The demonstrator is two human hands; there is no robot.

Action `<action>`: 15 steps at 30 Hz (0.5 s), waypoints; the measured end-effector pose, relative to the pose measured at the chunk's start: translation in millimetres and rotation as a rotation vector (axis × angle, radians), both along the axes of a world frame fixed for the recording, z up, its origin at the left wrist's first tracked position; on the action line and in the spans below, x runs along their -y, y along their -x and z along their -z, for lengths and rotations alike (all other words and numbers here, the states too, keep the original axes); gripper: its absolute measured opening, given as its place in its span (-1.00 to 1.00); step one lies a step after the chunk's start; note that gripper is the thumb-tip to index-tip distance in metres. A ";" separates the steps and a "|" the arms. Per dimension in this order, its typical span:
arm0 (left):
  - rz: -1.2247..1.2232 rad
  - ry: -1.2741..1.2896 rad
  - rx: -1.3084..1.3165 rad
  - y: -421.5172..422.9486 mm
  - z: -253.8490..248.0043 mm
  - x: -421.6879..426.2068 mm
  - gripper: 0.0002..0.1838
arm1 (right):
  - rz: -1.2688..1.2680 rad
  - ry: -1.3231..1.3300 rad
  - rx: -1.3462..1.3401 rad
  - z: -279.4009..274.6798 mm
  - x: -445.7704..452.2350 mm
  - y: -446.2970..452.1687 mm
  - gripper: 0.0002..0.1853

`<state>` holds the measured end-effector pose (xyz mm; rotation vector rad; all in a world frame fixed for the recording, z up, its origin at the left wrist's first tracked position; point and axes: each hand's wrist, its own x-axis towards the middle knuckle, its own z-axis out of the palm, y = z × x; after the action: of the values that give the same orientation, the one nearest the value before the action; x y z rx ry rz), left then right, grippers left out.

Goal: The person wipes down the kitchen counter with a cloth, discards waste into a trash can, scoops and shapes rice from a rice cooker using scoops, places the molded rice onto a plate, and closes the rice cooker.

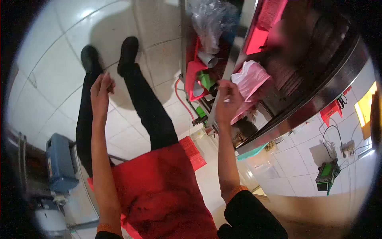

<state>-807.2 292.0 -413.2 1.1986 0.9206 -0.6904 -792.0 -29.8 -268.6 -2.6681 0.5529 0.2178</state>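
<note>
My left hand (102, 89) hangs over the tiled floor in front of my legs. Its fingers are curled together, and nothing shows in them. At the side of the metal counter, my right hand (229, 102) has its fingers curled in, with a small pale spot at them that I cannot make out. Just beyond these fingers is a crumpled pink and white plastic bag (251, 79); whether they touch it is unclear. A green object (205, 81) with a dark end lies close on the other side of my right hand.
A clear plastic bag (211, 22) and red bins (195, 75) sit under the counter edge (318, 93). A red crate (192, 153) stands near my apron (159, 191). At the left is a blue-grey case (60, 163). Scissors (341, 101) and a green-black device (327, 175) are by the wall.
</note>
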 end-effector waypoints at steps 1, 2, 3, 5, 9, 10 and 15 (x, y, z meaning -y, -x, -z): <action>0.075 -0.015 -0.015 10.2 14.2 -0.6 -0.65 | 0.023 0.038 0.150 2.3 25.8 -6.8 -0.86; 0.110 -0.033 -0.012 22.6 29.4 -0.2 -0.63 | 0.141 -0.084 0.244 -3.0 41.1 -23.1 -0.88; 0.114 -0.024 0.004 22.8 35.9 -0.1 -0.63 | 0.255 -0.211 0.339 -9.5 53.6 -42.6 -0.90; 0.261 -0.025 -0.011 19.5 40.1 2.0 -0.62 | 0.152 0.012 0.416 -13.5 91.5 -80.8 -0.92; 0.201 -0.034 0.062 8.0 42.9 14.5 -0.61 | 0.545 -0.062 0.434 -29.8 135.0 -166.6 -0.81; 0.203 -0.021 0.046 9.0 44.1 18.3 -0.61 | 0.827 -0.224 0.362 -35.0 140.1 -183.8 -0.76; 0.313 -0.006 0.062 21.8 54.8 33.7 -0.62 | 0.826 -0.740 0.333 -3.9 279.8 -220.1 -0.74</action>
<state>-829.0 258.2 -468.1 1.3771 0.6896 -0.8949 -571.9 -309.6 -264.7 -1.5614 1.1280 -0.2233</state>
